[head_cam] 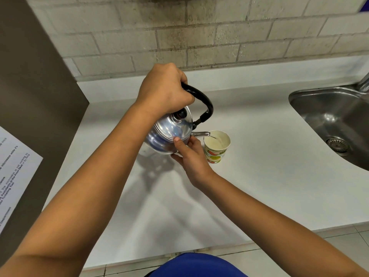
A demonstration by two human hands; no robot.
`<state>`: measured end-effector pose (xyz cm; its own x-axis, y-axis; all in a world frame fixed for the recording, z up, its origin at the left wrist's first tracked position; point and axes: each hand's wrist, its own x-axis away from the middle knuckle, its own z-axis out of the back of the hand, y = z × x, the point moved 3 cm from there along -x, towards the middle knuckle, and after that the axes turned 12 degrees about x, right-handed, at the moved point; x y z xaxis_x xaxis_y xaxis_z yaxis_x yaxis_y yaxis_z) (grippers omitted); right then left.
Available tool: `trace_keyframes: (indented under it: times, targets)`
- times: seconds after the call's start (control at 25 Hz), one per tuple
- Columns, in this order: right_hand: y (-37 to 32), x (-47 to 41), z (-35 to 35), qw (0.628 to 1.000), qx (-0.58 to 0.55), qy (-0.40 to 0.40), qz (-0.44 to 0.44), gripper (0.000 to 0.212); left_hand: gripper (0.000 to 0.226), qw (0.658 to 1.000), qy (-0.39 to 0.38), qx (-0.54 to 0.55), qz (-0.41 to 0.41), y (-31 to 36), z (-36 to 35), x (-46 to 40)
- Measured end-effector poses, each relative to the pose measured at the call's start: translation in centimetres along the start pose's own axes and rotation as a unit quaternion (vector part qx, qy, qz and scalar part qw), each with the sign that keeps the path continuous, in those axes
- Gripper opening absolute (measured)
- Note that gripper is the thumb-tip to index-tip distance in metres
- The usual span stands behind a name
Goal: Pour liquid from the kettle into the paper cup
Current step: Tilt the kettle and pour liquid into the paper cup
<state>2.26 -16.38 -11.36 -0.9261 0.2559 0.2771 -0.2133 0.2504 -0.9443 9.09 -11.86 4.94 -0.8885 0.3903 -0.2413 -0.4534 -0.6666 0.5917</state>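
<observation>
A shiny steel kettle (169,132) with a black arched handle and black lid knob is tilted to the right above the white counter. My left hand (165,90) is shut around the top of the handle. My right hand (189,154) supports the kettle's lower front side, thumb pressed on the body. The short spout (201,134) reaches over the rim of a paper cup (216,145) printed with fruit, which stands upright on the counter just right of the kettle. A thin stream of clear liquid runs from the spout into the cup.
A steel sink (335,120) with a drain lies at the right, a tap base at its far edge. A brown panel (36,96) with a printed paper notice stands at the left. A brick wall backs the white counter (259,186).
</observation>
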Motion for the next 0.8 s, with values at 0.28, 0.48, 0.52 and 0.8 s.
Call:
trace_keyframes:
  times: [0.28, 0.48, 0.52, 0.8]
  targets:
    - [-0.22, -0.12, -0.21, 1.000, -0.017, -0.006, 0.002, 0.051, 0.011, 1.000, -0.009, -0.009, -0.022, 0.18, -0.12, -0.20]
    - [-0.25, -0.13, -0.43, 1.000, -0.023, -0.011, 0.003, 0.050, 0.014, 0.999, -0.009, -0.009, -0.032, 0.23, 0.03, -0.24]
    - [-0.25, -0.14, -0.44, 1.000, -0.023, -0.012, 0.004, 0.050, 0.013, 0.999, -0.009, -0.010, -0.032, 0.24, 0.06, -0.24]
    - [-0.32, -0.12, -0.59, 0.999, -0.030, -0.014, 0.005, 0.050, 0.005, 0.999, -0.014, -0.022, -0.039, 0.31, 0.13, -0.34]
